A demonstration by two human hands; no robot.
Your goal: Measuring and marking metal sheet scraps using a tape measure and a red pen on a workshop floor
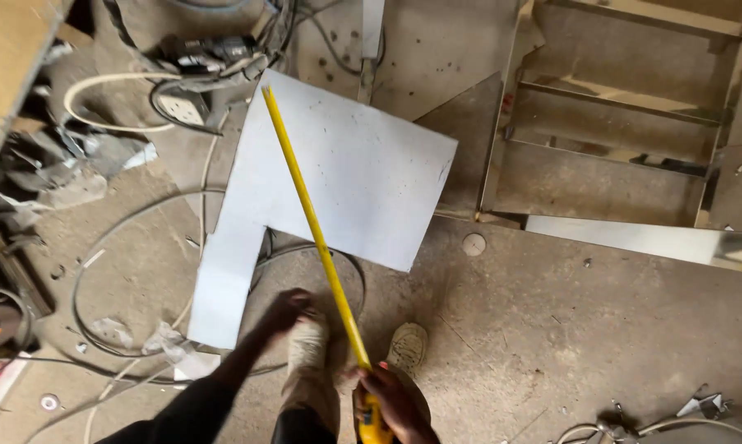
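1 head camera looks steeply down (from standing height) at floor point(552, 329).

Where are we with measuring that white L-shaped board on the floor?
Done: the yellow tape blade is pulled out across the white board, its tip at the far corner. In hand: the right hand grips the tape case; the left hand hovers by the board's near edge. Left: no pencil marks or cut lines show on the board.
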